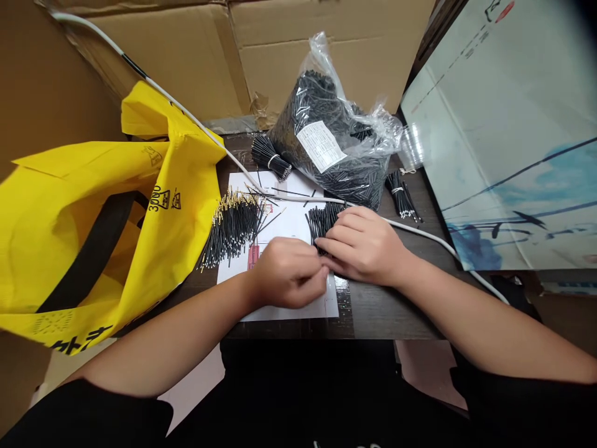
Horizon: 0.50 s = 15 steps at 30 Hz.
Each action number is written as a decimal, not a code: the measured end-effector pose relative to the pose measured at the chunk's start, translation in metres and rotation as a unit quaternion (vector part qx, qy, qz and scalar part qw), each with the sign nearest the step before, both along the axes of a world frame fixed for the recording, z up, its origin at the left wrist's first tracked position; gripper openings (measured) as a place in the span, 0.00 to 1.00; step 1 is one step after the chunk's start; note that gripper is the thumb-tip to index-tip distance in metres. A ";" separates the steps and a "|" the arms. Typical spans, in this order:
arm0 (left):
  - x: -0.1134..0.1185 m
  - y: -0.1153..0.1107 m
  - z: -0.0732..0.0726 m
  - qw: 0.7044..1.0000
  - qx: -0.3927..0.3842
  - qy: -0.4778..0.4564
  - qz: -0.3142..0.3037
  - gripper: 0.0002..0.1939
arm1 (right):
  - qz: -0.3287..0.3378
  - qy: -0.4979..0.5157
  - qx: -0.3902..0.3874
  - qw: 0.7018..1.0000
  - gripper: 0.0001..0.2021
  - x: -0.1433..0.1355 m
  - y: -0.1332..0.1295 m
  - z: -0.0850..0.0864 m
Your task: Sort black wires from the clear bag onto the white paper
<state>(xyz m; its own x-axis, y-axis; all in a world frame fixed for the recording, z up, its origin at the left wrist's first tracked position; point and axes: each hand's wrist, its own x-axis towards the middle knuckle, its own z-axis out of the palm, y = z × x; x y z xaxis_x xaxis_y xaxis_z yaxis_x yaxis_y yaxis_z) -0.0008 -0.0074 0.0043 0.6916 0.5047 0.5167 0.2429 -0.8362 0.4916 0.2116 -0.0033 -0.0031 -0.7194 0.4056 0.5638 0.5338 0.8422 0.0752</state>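
Note:
My left hand (293, 274) is closed, thumb and fingers pinched together, over the white printed sheet (289, 308). What it holds, if anything, is hidden. My right hand (366, 246) meets it from the right, its fingers bent and pressed together. Their tips are close to the left fingers, and any small piece between them cannot be made out. Just behind the right fingers lies a pile of short black tubes or wires (321, 221), partly covered by that hand. Left of my hands, a heap of thin black wires with gold-coloured tips (236, 224) rests at the sheet's edge.
A clear plastic bag (333, 134) packed with black pieces stands behind my hands. Banded black bundles (270, 157) flank it. A white cable (298, 199) crosses the table. On the left is a yellow bag (186, 180), on the right a pale printed panel (508, 143), and cardboard (298, 43) behind.

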 end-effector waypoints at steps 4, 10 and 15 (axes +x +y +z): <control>0.004 -0.009 -0.002 0.994 0.033 0.012 -0.105 0.21 | -0.058 -0.014 0.012 0.998 0.07 -0.004 0.009 0.010; 0.005 -0.010 -0.006 0.994 0.054 0.009 -0.098 0.20 | -0.031 -0.180 -0.089 0.979 0.07 -0.044 0.053 0.030; 0.004 -0.007 -0.011 0.996 0.051 0.002 -0.077 0.20 | -0.037 -0.226 -0.154 0.961 0.08 -0.084 0.083 0.026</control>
